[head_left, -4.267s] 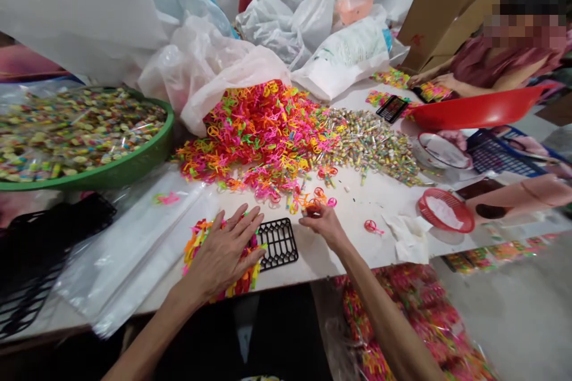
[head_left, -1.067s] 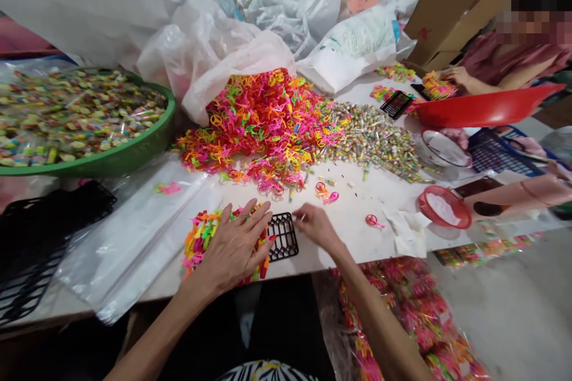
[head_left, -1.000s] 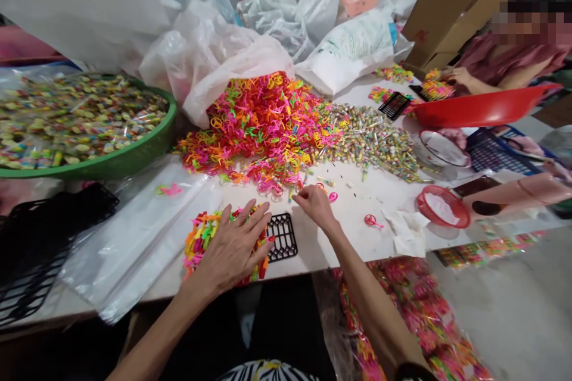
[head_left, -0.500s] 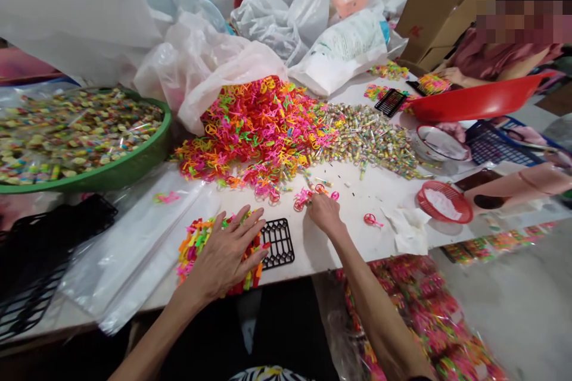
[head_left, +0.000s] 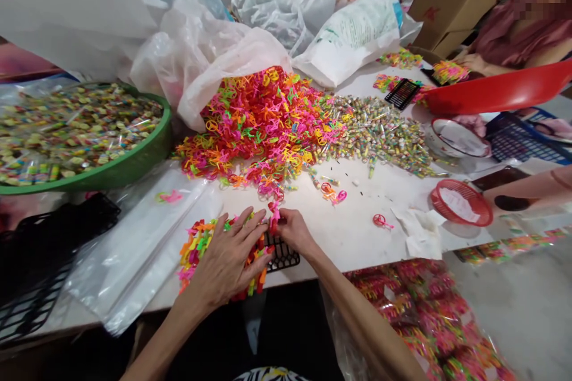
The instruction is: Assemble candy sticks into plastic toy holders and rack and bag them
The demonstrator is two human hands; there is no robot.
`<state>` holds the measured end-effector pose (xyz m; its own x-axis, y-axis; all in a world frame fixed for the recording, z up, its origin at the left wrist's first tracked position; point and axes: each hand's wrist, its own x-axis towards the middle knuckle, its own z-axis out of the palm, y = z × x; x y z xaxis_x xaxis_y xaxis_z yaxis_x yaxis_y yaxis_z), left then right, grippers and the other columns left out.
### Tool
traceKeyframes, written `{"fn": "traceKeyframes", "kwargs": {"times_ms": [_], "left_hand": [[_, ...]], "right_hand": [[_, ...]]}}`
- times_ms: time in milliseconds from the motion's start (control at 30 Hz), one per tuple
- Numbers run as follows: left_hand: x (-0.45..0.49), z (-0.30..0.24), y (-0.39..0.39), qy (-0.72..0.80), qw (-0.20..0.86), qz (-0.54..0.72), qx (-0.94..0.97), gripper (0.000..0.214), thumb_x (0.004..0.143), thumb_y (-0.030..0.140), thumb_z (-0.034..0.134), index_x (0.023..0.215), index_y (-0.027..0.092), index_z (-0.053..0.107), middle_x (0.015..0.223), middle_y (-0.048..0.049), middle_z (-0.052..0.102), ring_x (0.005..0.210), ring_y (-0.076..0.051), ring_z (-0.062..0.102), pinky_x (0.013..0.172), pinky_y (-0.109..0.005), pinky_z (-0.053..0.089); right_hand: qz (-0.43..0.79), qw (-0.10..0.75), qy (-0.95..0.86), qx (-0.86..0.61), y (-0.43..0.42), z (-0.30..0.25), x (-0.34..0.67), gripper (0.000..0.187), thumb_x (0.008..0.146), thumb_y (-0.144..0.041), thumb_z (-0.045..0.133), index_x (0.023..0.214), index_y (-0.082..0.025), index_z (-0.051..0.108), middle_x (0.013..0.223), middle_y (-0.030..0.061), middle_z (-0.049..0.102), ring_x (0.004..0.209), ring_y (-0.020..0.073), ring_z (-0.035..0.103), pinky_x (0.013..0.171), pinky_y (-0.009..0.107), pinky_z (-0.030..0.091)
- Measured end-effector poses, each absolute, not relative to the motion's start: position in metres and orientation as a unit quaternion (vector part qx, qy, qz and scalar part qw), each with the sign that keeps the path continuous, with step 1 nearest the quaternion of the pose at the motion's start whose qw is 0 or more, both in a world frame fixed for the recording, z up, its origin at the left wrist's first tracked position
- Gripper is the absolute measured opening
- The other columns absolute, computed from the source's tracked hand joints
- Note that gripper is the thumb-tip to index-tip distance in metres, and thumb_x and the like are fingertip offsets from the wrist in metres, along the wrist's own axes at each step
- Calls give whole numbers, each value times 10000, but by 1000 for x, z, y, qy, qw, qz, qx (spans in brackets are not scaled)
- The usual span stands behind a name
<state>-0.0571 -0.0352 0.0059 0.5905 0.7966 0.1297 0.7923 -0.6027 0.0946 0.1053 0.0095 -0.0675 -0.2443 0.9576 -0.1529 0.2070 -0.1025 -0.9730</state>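
Observation:
My left hand (head_left: 230, 259) lies flat with its fingers spread over a packed layer of bright plastic toy pieces (head_left: 194, 244). These cover the left part of a black plastic grid tray (head_left: 286, 257), whose right end shows bare slots. At that end my right hand (head_left: 292, 229) pinches pink and red plastic toy pieces (head_left: 274, 215) just beside the filled part; how many it holds I cannot tell. Beyond both hands rises a large heap of similar ringed toy pieces (head_left: 263, 125). A few loose pieces (head_left: 333, 193) and one red ringed piece (head_left: 382, 221) lie to the right.
Small wrapped tubes (head_left: 375, 137) are heaped behind on the table. A green basin (head_left: 147, 158) of similar tubes stands left, near clear plastic bags (head_left: 138, 250) and stacked black trays (head_left: 53, 244). Right are a pink basket (head_left: 462, 202), a red basin (head_left: 500, 92) and a co-worker (head_left: 513, 36).
My right hand has moved left from the loose pieces to the tray's bare end, bringing pink and red pieces with it. My left hand stays on the filled part. The view has shifted slightly.

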Motion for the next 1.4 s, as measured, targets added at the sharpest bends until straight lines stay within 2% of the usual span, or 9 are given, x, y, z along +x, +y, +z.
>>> {"fn": "traceKeyframes", "kwargs": {"times_ms": [233,400,567,667,800,933,1067,1200,1400], "left_hand": [[-58,5,-36,445,14,91,891,588,840,443,391,1351,162,317,1418,-110,315,1305,-277,273,1051,-528,178],[-57,7,-36,430,22,82,899,543,863,423,362,1365,228,287,1407,-59,352,1308,-266,267,1056,-546,138],[-57,10,-38,437,18,86,895,490,873,422,346,1326,238,359,1399,-47,371,1303,-255,278,1051,-547,151],[-58,11,-39,434,10,83,897,487,874,418,347,1323,229,359,1403,-45,364,1296,-254,292,1045,-552,166],[-58,9,-38,430,9,95,898,527,865,428,367,1354,245,297,1393,-52,380,1293,-247,301,1045,-541,173],[-58,7,-37,432,18,94,897,526,864,430,369,1354,250,304,1394,-48,379,1297,-246,293,1053,-524,166],[-58,6,-36,428,17,82,900,529,860,424,377,1355,251,307,1404,-42,358,1304,-252,278,1053,-509,175],[-57,6,-35,427,10,70,901,538,856,433,379,1354,242,311,1412,-45,340,1304,-253,279,1054,-509,169],[-56,7,-35,430,18,58,901,510,865,383,367,1349,229,323,1422,-39,315,1309,-258,266,1054,-518,148]], "right_hand": [[272,221,-780,-518,-1,-61,105,168,651,-92,487,773,-157,580,739,27,599,630,134,520,570,215,368],[274,110,-828,-476,23,-41,117,175,690,-121,523,828,-167,620,794,37,640,695,154,574,594,217,384],[158,78,-785,-594,86,-9,120,155,753,-239,533,812,-160,652,882,99,656,817,212,598,633,254,389],[145,48,-772,-617,96,-3,120,135,720,-209,542,750,-146,658,794,120,663,769,232,613,599,265,383],[189,105,-745,-631,66,-15,138,121,694,-217,532,685,-155,635,679,78,647,690,201,606,576,254,384],[426,235,-616,-619,20,-38,153,40,609,-175,526,643,-169,546,490,-39,526,464,111,509,451,199,361],[541,374,-486,-575,-4,-53,142,85,564,-155,521,630,-184,476,506,-67,498,426,86,460,406,188,374],[620,381,-432,-532,-10,-55,127,76,601,-173,539,671,-178,510,505,-43,542,486,134,560,490,239,471],[535,380,-520,-547,-46,-54,125,69,652,-185,604,681,-184,542,632,-25,553,574,130,521,544,241,440]]}}
